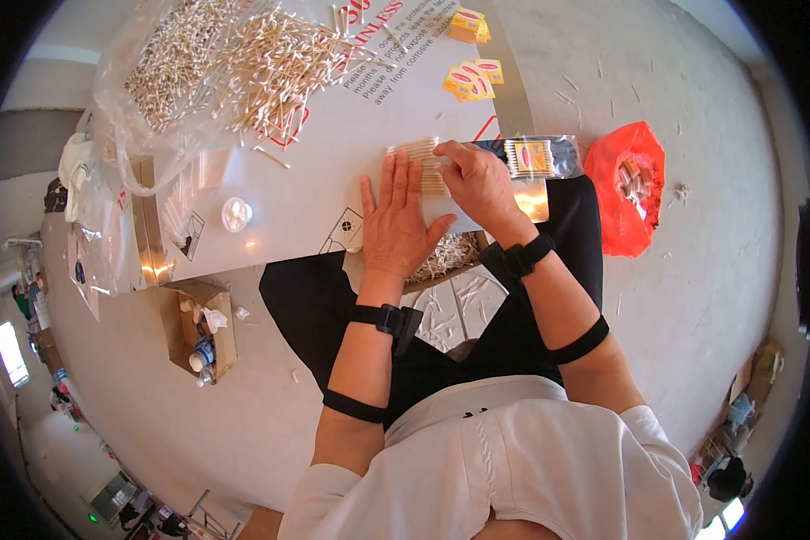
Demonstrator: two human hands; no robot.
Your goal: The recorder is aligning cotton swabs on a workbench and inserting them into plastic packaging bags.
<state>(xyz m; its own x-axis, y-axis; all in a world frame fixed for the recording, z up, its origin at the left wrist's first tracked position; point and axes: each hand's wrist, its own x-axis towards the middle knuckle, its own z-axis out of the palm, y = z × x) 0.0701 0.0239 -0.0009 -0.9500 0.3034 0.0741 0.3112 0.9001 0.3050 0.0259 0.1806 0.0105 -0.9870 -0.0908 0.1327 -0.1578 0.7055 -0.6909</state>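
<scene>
Both hands work one bundle: left hand (394, 220) lies flat, fingers spread, on the cotton swab bundle (416, 162); right hand (481, 184) pinches its 3 o'clock end toward the clear sleeve (535, 157), long axis 9-to-3.

Floor (693, 297): pale grey concrete, scattered with small white stick debris. Bench (297, 189): low white board surface, brightly lit from above. An orange plastic bag (627, 184) lies on the floor to the right; an open cardboard box (202, 333) stands lower left. A bright window (11, 353) shows at far left.
</scene>
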